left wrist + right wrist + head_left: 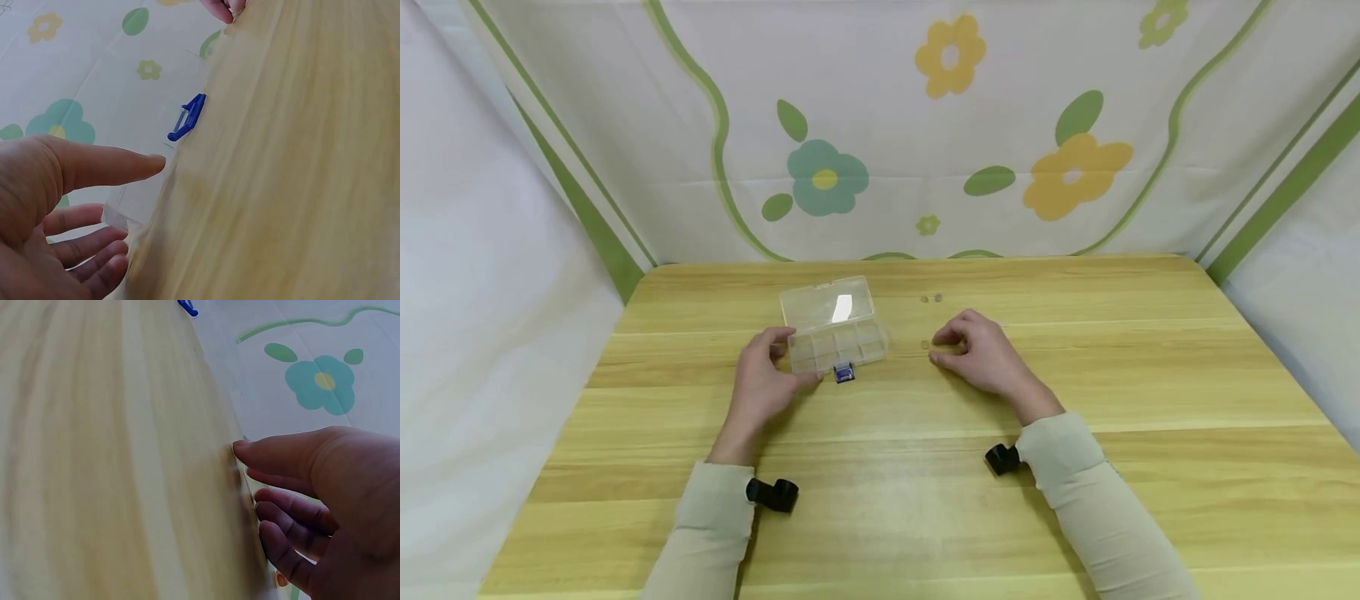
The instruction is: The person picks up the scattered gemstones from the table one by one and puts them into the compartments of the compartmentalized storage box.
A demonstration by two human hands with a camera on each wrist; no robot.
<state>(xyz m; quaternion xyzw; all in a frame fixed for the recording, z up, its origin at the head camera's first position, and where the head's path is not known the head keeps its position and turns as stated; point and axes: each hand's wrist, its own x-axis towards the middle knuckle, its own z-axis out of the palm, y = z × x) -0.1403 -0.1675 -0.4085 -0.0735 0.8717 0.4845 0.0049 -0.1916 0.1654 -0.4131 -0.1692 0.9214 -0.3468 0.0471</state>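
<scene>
A clear plastic compartment box lies with its lid folded back behind it. A blue latch sits on the front edge and also shows in the left wrist view. My left hand holds the box by its left end, thumb along the front and fingers at the side. To the right of the box, my right hand hovers low over the table, thumb and forefinger apart. A tiny pale piece lies just left of its fingertips. Whether they touch it is too small to tell.
Farther back on the wooden table lie two tiny pieces, a tan one and a greyish one. A white cloth printed with flowers hangs behind the table's far edge.
</scene>
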